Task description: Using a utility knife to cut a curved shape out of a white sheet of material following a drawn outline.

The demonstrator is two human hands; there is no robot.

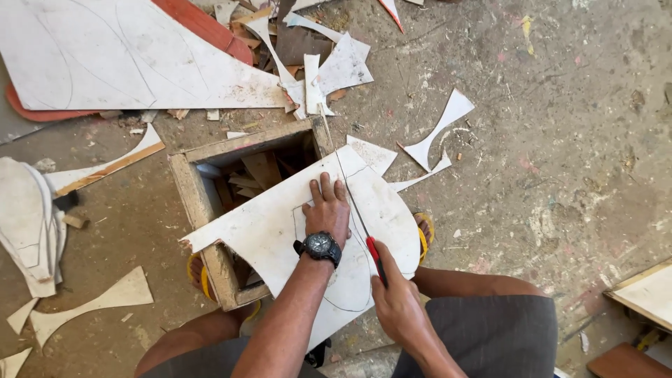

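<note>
My left hand (327, 207), with a black wristwatch on its wrist, presses flat on a white board (266, 231) that lies across an open wooden box (203, 196). Curved pencil outlines are drawn on the board. A thin saw blade with a red handle (374, 253) is gripped in my right hand (395, 297), and the blade runs up along the board's right part toward the box's far corner.
Many white offcuts (441, 129) lie scattered on the dirty concrete floor. A large white sheet (119, 56) with drawn curves lies at the top left over a red piece. Stacked shaped cutouts (28, 224) sit at the left. Wood boards (647, 294) are at the right edge.
</note>
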